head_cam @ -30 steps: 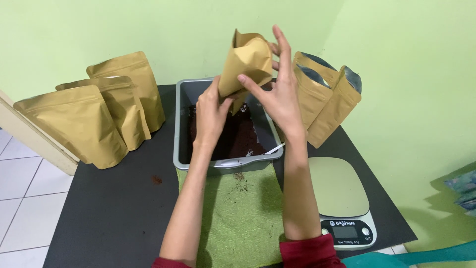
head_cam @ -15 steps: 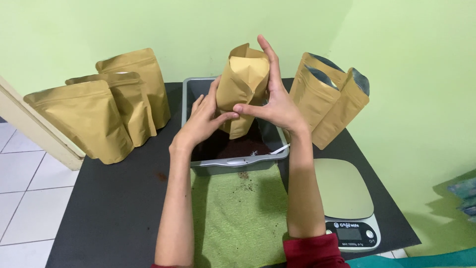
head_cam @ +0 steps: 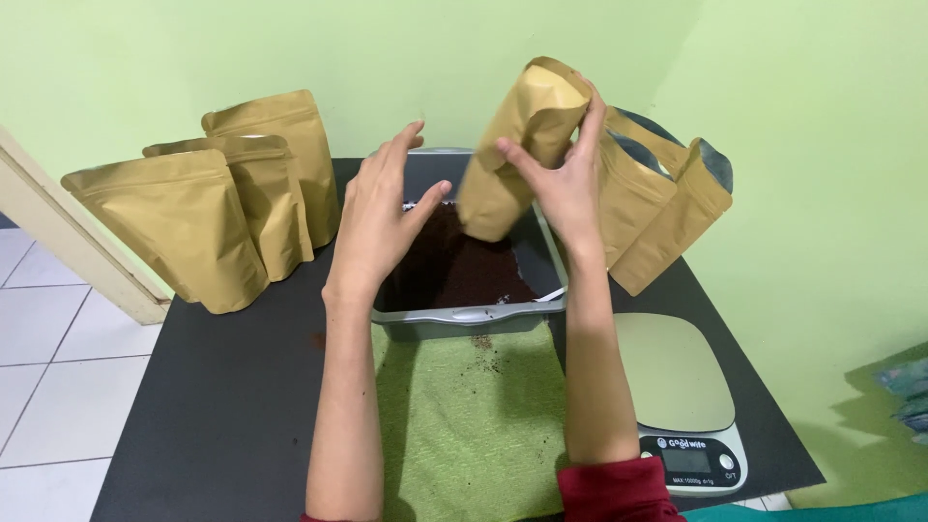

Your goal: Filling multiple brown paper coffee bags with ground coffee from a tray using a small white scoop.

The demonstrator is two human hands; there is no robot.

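the right hand has its fingers wrapped round a tan stand-up pouch, holding it tilted in the air above a grey tray of dark brown grounds. the left hand hovers just beside the pouch with fingers spread wide, gripping nothing. the tray sits on a black counter, its near edge on a green cloth. three filled pouches stand at left, open ones at right, behind a kitchen scale.

Tan pouch, grey tray, green cloth, seemingly dark-brown grounds
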